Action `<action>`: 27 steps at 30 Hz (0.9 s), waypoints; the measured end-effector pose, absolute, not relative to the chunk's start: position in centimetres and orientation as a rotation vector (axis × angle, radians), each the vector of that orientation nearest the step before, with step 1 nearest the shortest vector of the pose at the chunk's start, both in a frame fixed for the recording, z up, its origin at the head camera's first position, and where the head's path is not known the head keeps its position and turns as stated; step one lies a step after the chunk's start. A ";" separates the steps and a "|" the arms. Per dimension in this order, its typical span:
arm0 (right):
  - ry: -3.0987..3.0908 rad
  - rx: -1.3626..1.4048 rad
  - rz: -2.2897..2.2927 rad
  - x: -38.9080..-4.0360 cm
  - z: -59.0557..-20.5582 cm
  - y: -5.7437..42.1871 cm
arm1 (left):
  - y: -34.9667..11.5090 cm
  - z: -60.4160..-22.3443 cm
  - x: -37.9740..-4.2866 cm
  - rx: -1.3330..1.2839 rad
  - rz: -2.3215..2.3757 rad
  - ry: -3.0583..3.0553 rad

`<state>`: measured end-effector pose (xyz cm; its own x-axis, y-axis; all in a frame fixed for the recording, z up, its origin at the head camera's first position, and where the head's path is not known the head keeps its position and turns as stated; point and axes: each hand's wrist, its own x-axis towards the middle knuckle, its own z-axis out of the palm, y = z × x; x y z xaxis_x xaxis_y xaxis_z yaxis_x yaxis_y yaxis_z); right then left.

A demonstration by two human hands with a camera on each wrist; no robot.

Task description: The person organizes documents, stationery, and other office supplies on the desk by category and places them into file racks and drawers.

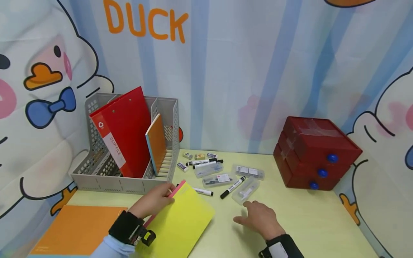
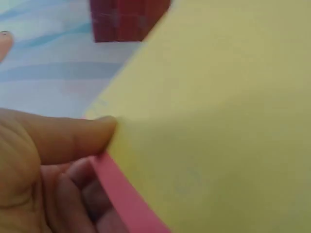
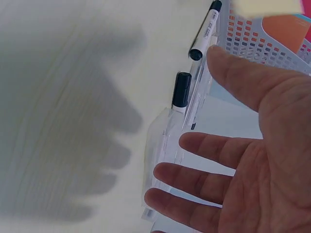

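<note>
My left hand (image 1: 155, 201) pinches a yellow folder (image 1: 184, 218) by its pink spine strip (image 2: 129, 196). The thumb lies on the yellow face and the fingers curl behind it. The folder slants over the table's front middle, partly behind my left wrist. My right hand (image 1: 259, 218) holds nothing, its fingers spread above the tabletop. Just beyond its fingertips lies a clear plastic case (image 1: 246, 190). A black-capped marker (image 1: 233, 187) rests beside that case, and another marker (image 1: 203, 191) shows past the folder's top corner.
A grey basket (image 1: 122, 184) at the back left holds a red clip file (image 1: 129, 136) and an orange notebook (image 1: 158, 143). An orange folder (image 1: 77, 229) lies front left. Small eraser boxes (image 1: 200, 156) sit near the curtain. A dark red drawer box (image 1: 316, 154) stands at right.
</note>
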<state>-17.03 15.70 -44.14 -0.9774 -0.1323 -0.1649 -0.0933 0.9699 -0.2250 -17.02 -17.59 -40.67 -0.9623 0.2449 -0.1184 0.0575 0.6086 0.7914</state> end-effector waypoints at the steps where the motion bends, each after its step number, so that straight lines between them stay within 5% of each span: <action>1: 2.926 -0.169 -0.332 -17.1 -44.1 15.6 | -17.4 -40.2 -17.1 0.257 1.338 2.592; 14: 2.757 -0.310 -0.753 -17.2 -43.1 13.5 | -13.3 -40.5 -17.2 0.212 1.987 2.273; 27: 2.835 -0.253 -0.916 -17.4 -42.9 13.4 | -12.6 -40.9 -17.1 0.278 1.897 2.306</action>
